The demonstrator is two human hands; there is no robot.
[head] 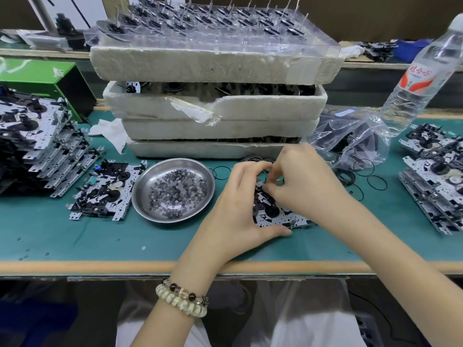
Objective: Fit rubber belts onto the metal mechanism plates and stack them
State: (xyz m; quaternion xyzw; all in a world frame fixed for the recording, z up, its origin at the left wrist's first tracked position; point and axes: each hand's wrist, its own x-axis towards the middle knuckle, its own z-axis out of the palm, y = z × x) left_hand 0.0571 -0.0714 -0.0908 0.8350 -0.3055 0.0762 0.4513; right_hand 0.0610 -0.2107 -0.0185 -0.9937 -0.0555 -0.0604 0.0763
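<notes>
We are working at a long bench covered in a teal-green mat (75, 236), filling the middle of the frame. At top centre, a stack of white foam trays (215, 106) is sitting, and on top of it a clear plastic tray of black-hubbed metal discs with upright pins (200, 23) is resting. At the left edge a tall slanting stack of grey metal mechanism plates with black parts (32, 146) is leaning, and just beside it, lower, one single plate of the same kind (105, 191) is lying flat. At the right edge a shorter stack of plates (436, 181) is sitting. In the upper right a clear plastic water bottle with a red-and-white label (423, 76) is standing tilted, above a crumpled clear plastic bag (350, 139). A round shiny steel dish holding small dark washers (172, 190) is lying left of centre.

At centre, our left hand (238, 209) is gripping the near left side of the mechanism plate we are working on (278, 216), thumb along its near edge. Our right hand (305, 181) is curling over the far part of that plate, fingertips pinched together on something small; we cannot tell what. Loose thin black rubber belts (363, 176) are lying on the mat to the right of the hands. A beaded bracelet of cream and brown beads (183, 300) is circling our left wrist.
</notes>
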